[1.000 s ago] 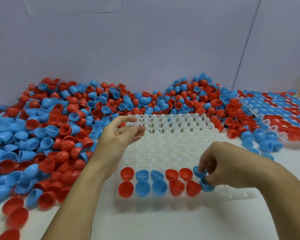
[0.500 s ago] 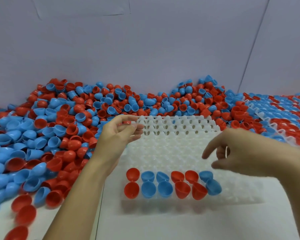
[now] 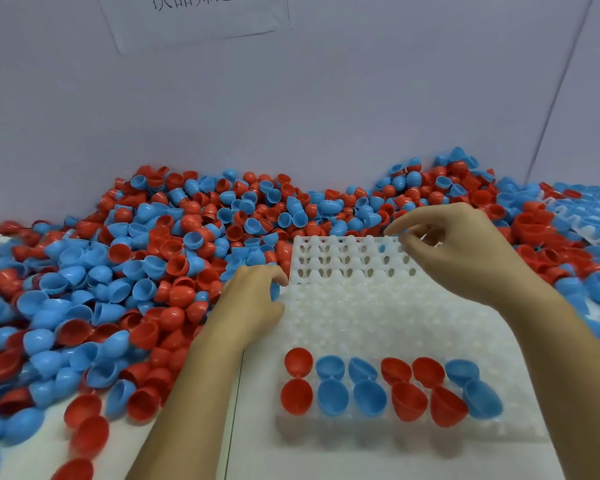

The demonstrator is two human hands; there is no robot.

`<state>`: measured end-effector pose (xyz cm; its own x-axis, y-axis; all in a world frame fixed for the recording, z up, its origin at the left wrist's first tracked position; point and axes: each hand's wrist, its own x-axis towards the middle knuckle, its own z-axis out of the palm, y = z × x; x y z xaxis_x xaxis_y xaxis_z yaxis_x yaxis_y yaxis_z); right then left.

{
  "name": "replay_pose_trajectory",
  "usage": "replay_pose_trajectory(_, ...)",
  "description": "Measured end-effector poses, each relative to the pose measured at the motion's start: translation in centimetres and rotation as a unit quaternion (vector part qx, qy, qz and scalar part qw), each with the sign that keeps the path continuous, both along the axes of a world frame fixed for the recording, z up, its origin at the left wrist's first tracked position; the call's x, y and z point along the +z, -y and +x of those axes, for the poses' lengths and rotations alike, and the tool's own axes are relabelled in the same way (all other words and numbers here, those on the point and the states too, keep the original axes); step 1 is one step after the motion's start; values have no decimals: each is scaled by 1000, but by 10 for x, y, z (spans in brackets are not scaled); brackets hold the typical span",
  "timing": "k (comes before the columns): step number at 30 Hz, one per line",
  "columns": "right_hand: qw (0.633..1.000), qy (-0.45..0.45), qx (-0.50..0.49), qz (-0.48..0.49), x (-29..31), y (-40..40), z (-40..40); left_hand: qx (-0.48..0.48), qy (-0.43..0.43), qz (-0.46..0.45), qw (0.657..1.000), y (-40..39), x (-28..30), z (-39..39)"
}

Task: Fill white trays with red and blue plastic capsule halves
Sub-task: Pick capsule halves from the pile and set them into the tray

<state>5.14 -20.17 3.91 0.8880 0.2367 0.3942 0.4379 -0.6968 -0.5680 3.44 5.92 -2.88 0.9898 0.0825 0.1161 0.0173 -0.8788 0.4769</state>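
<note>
The white tray [image 3: 378, 306] lies flat on the white table surface [image 3: 361, 459], its far edge touching the pile of loose capsule halves [image 3: 136, 271]. The two nearest rows of the tray hold twelve halves in six columns — from left to right: red, blue, blue, red, red, blue. The leftmost near-row red half [image 3: 296, 397] sits with its open side up; the rightmost near-row blue half [image 3: 483, 403] leans toward the right. All remaining tray cells show bare white plastic.

The left hand [image 3: 252, 304] rests at the left edge of the tray, where tray and pile meet. Its fingers are curled downward over a blue half [image 3: 274, 291] at the tray edge; whether they actually grip it cannot be told, since the fingertips hide the contact.

The right hand [image 3: 465, 251] hovers above the far right part of the tray. Its fingers are loosely bent, with index finger and thumb drawn near each other — nothing is visible between them.

A second filled tray [image 3: 589, 220] lies at the far right, partly out of view. A paper sheet [image 3: 194, 19] with handwriting hangs on the wall.
</note>
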Motion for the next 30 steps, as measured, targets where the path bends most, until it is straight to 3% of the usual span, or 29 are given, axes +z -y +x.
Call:
replay_pose_trajectory(6, 997, 37, -18, 63, -5, 6, 3, 31, 49, 0, 998, 0, 15, -3)
replay_pose_trajectory(8, 998, 27, -18, 61, -9, 8, 3, -26, 38, -68, 997, -2, 28, -7)
replay_pose_trajectory(10, 998, 14, -18, 52, -12, 9, 3, -105, 47, -204, 972, 0, 45, -12)
replay_pose_trajectory(11, 999, 8, -17, 51, -13, 9, 4, -99, 116, -320, 935, -3, 54, -14)
replay_pose_trajectory(12, 999, 1, -15, 52, -14, 8, 3, -45, 209, -464, 859, -10, 63, -14)
replay_pose_trajectory(14, 998, -10, -12, 53, -15, 6, 4, 58, 304, -718, 623, -33, 74, -15)
replay_pose_trajectory(15, 998, -13, -11, 52, -16, 5, 4, 99, 295, -774, 551, -44, 71, -17)
replay_pose_trajectory(16, 999, -15, -12, 51, -16, 5, 4, 137, 261, -780, 553, -49, 67, -18)
replay_pose_trajectory(17, 999, -15, -14, 49, -16, 5, 4, 174, 219, -740, 612, -49, 59, -18)
replay_pose_trajectory(19, 998, -13, -13, 53, -15, 5, 3, 205, 148, -594, 764, -39, 45, -13)
replay_pose_trajectory(21, 998, -14, -13, 57, -15, 6, 2, 173, 127, -391, 895, -32, 32, -5)
replay_pose_trajectory(22, 998, -14, -13, 55, -15, 6, 2, 148, 121, -268, 944, -31, 28, -2)
replay_pose_trajectory(23, 998, -14, -13, 52, -16, 6, 2, 127, 111, -169, 971, -31, 25, 0)
replay_pose_trajectory(25, 999, -16, -12, 50, -17, 6, 2, 88, 56, -71, 992, -32, 22, -3)
replay_pose_trajectory(28, 999, -18, -13, 44, -17, 4, 2, 38, -57, 39, 997, -24, 15, -6)
replay_pose_trajectory(30, 999, -20, -11, 36, -18, 2, 2, 33, -76, 112, 990, -20, 13, -6)
